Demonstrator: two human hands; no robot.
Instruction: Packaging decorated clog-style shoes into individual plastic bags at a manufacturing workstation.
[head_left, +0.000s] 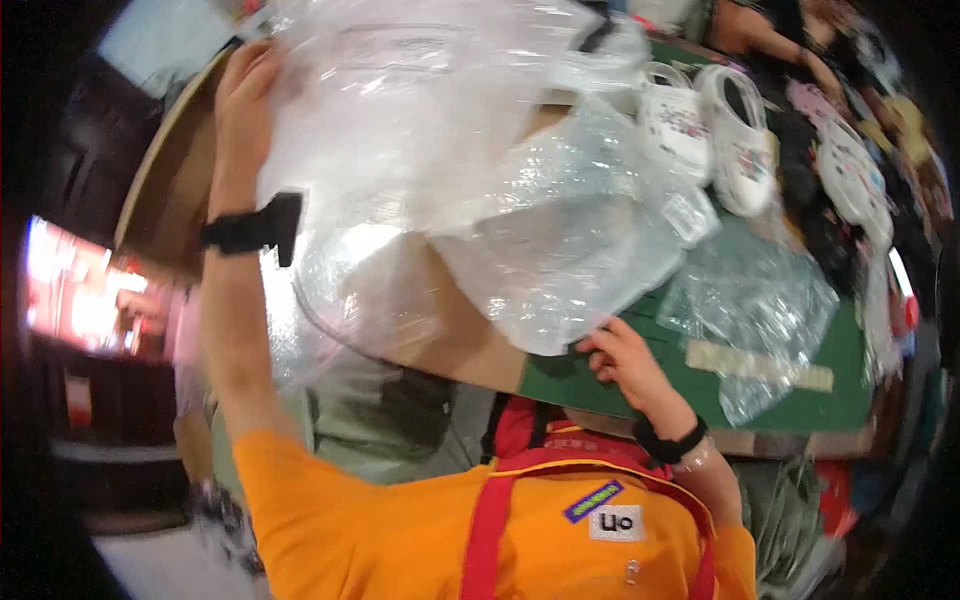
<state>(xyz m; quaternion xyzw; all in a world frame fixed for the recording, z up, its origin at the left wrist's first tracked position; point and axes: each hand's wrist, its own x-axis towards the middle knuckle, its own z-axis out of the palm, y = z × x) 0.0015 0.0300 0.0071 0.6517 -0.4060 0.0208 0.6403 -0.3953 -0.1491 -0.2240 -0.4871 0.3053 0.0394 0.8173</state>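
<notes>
My left hand (247,90) is raised at the far left. Its fingers are closed on the edge of a large clear plastic bag (370,130), which spreads over the far side of the table and hangs past its front edge. Lower and to the right, my right hand (625,365) has its fingers curled and pinched at the near corner of a second clear plastic bag (560,270). That bag lies partly over brown cardboard and the green table top, with a small white label (687,215) on its right side.
White clogs with colourful charms (742,150) stand at the back right, and another decorated clog (853,170) lies farther right. A crumpled clear bag (755,300) and a beige strip (760,365) lie on the green table top (850,350). Another person's arm (770,40) shows at the far right.
</notes>
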